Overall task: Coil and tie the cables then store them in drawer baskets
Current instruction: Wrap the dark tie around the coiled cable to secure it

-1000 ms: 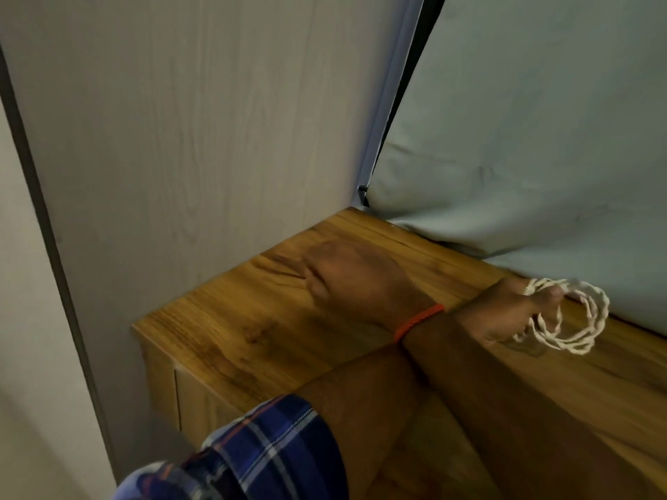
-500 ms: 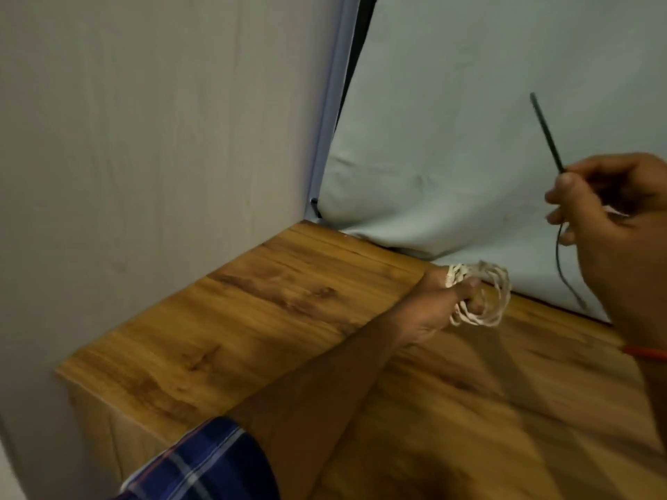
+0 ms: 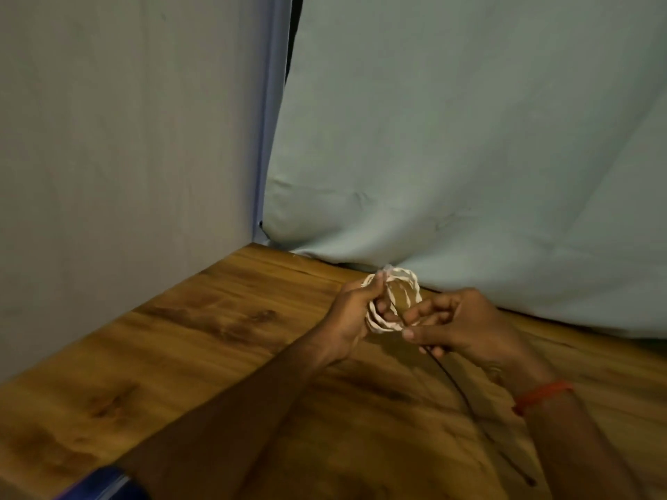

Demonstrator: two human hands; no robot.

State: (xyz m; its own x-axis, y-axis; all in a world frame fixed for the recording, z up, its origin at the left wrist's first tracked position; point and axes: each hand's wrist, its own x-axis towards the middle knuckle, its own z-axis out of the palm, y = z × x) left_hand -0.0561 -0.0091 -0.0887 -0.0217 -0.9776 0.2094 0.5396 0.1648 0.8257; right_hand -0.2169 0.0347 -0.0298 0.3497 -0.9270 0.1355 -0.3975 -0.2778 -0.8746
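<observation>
Head view shows the left hand (image 3: 352, 315) with its grip curled tight on a white coiled cable (image 3: 384, 326), held over the wooden bench (image 3: 216, 355). Right beside that grip, touching the coil's near side, the right hand (image 3: 465, 326) has its grip pinched on a thin black tie (image 3: 451, 377), which trails down from that grip toward the person. A pale cloth (image 3: 469, 138) hangs behind both hands, and a red band (image 3: 541, 395) sits on the right wrist.

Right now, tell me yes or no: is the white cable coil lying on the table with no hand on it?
No, the left hand grips the cable coil while the right hand pinches a black tie beside it.
</observation>
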